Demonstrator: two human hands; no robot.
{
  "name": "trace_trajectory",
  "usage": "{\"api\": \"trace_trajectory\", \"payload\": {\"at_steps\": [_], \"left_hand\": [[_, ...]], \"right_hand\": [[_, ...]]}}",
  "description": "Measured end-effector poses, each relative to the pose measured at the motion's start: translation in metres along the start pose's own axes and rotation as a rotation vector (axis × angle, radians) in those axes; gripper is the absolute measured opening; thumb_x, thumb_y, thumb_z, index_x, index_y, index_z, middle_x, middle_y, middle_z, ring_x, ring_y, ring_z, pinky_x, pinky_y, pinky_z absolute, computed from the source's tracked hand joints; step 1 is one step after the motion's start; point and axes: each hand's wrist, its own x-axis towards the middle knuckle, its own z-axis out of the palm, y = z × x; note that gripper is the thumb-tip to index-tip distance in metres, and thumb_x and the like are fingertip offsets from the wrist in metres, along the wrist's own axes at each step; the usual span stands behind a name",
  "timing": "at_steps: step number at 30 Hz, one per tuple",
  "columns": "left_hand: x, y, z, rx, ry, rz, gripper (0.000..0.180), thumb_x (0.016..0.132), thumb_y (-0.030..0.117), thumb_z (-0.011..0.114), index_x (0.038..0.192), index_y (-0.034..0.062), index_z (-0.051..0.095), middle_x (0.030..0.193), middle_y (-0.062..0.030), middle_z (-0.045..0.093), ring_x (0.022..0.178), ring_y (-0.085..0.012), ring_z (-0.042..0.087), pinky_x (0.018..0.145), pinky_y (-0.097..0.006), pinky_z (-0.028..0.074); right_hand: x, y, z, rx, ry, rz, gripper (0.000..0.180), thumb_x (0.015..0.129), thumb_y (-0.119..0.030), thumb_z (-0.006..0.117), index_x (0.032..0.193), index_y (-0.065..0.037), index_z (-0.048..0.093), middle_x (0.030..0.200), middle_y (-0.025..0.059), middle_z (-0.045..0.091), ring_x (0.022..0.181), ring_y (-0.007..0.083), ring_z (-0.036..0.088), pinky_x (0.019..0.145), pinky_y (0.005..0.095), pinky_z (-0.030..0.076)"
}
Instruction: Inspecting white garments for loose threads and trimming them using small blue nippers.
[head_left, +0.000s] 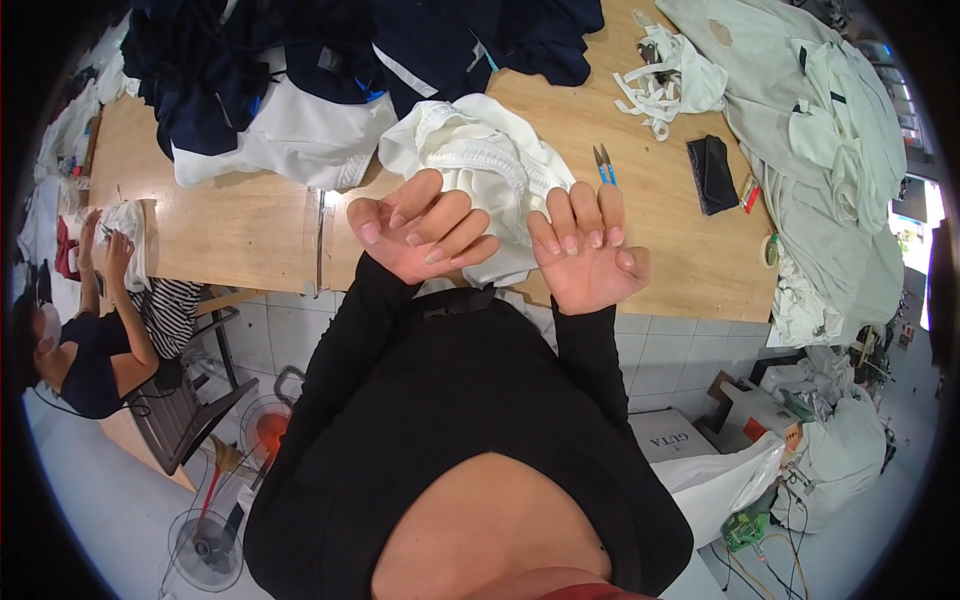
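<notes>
Both hands are held up over the table's near edge, palms turned up and fingers half curled. In my left hand (425,230) there is nothing; its fingers stand apart, with the thumb at the left. My right hand (592,250) is likewise without anything in it, fingers loosely bent and apart. Behind and between them lies a white garment (520,150) with a gathered elastic waistband, partly hidden by the hands. Just beyond my right fingertips rest small blue-handled thread snips (605,165), their points facing away.
Dark navy garments (330,50) are heaped on white cloth at the back left of the wooden table (230,235). To the right lie white straps (670,80), a black wallet-like case (712,175) and draped pale fabric (840,200). A co-worker (95,350) sits at the left, near fans (205,545).
</notes>
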Motion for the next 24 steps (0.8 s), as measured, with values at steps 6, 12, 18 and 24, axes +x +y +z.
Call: {"api": "trace_trajectory", "payload": {"at_steps": [6, 12, 18, 24], "left_hand": [[-0.002, -0.001, -0.001, 0.004, -0.016, -0.001, 0.024, 0.074, 0.026, 0.072, 0.082, 0.0228, 0.050, 0.081, 0.0054, 0.053, 0.083, -0.0148, 0.056, 0.084, -0.036, 0.042], [0.000, -0.001, -0.001, 0.011, -0.054, -0.015, 0.022, 0.074, 0.026, 0.072, 0.084, 0.0215, 0.052, 0.083, 0.0048, 0.056, 0.083, -0.0149, 0.058, 0.084, -0.036, 0.044], [0.000, 0.000, 0.001, 0.048, -0.083, -0.036, 0.022, 0.075, 0.029, 0.072, 0.084, 0.0216, 0.054, 0.085, 0.0045, 0.058, 0.085, -0.0151, 0.060, 0.085, -0.036, 0.044], [0.003, 0.003, 0.009, 0.124, -0.079, -0.040, 0.022, 0.076, 0.031, 0.071, 0.088, 0.0196, 0.056, 0.088, 0.0009, 0.060, 0.087, -0.0182, 0.061, 0.085, -0.036, 0.043]], "right_hand": [[-0.001, 0.001, 0.001, -0.015, -0.012, 0.011, 0.026, 0.075, -0.015, 0.071, 0.085, -0.018, 0.048, 0.086, -0.0019, 0.046, 0.081, 0.0171, 0.044, 0.079, 0.0345, 0.037], [-0.001, 0.001, 0.004, -0.022, -0.028, 0.013, 0.026, 0.076, -0.015, 0.072, 0.085, -0.018, 0.048, 0.086, -0.0021, 0.046, 0.081, 0.0171, 0.043, 0.079, 0.0343, 0.037], [-0.001, 0.002, 0.002, -0.014, -0.066, 0.006, 0.023, 0.076, -0.016, 0.068, 0.087, -0.018, 0.048, 0.086, -0.0006, 0.047, 0.083, 0.0189, 0.045, 0.080, 0.0359, 0.037], [-0.001, 0.002, 0.001, -0.016, -0.099, -0.006, 0.021, 0.077, -0.016, 0.065, 0.088, -0.017, 0.048, 0.087, 0.0011, 0.048, 0.086, 0.0207, 0.047, 0.079, 0.0376, 0.038]]}}
